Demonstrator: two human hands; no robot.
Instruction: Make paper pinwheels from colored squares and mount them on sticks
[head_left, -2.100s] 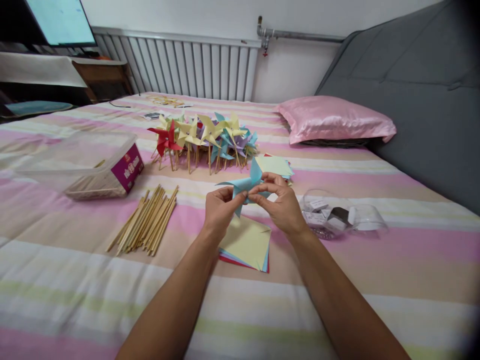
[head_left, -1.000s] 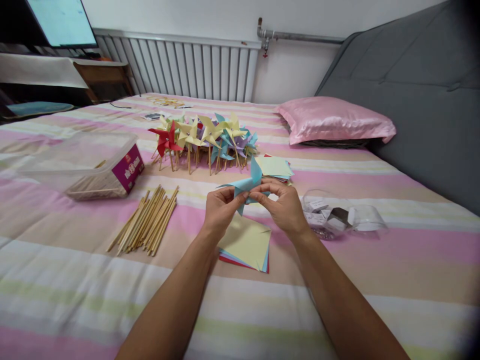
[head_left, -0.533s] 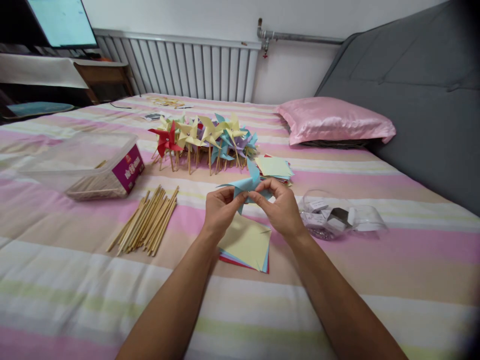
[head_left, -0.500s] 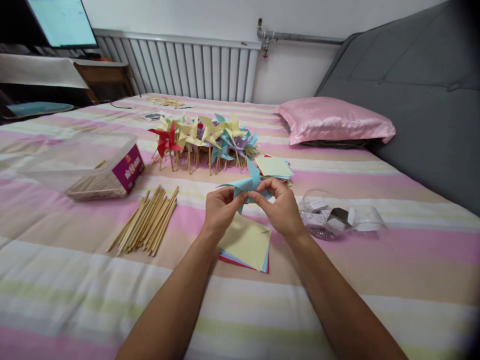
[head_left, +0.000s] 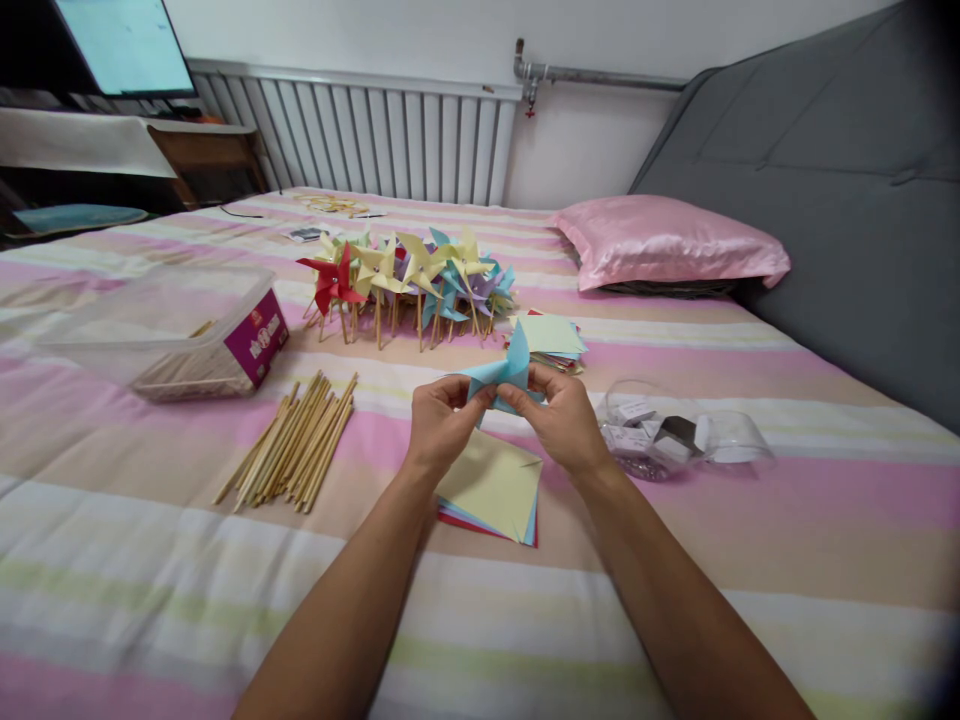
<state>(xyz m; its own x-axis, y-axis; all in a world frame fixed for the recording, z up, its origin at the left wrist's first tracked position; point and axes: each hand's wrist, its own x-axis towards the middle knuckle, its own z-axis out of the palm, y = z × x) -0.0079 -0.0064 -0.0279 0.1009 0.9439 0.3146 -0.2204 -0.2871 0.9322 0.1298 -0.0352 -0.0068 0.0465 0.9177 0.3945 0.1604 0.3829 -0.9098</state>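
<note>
Between my two hands is a light blue paper pinwheel [head_left: 501, 372], its blades partly hidden by my fingers. My left hand [head_left: 444, 415] pinches its left side, thumb toward the middle. From the right, my right hand [head_left: 564, 415] grips the paper, its thumb near the centre. Just below my hands lies a stack of cut paper squares [head_left: 491, 485], pale yellow on top, with blue and red edges showing. Farther off, another pile of paper squares [head_left: 551, 335] rests beside many finished pinwheels [head_left: 409, 270] on sticks.
On the left, a bundle of wooden sticks [head_left: 296, 440] lies near a clear plastic box [head_left: 157, 330] holding more sticks. A clear container [head_left: 645, 435] with small boxes sits at right, by a clear cup [head_left: 739, 437]. Behind is a pink pillow [head_left: 667, 240] on the striped bed.
My right fingers have shifted on the blue pinwheel, and its upright blade has tilted slightly to the right. My left hand stays nearly in place.
</note>
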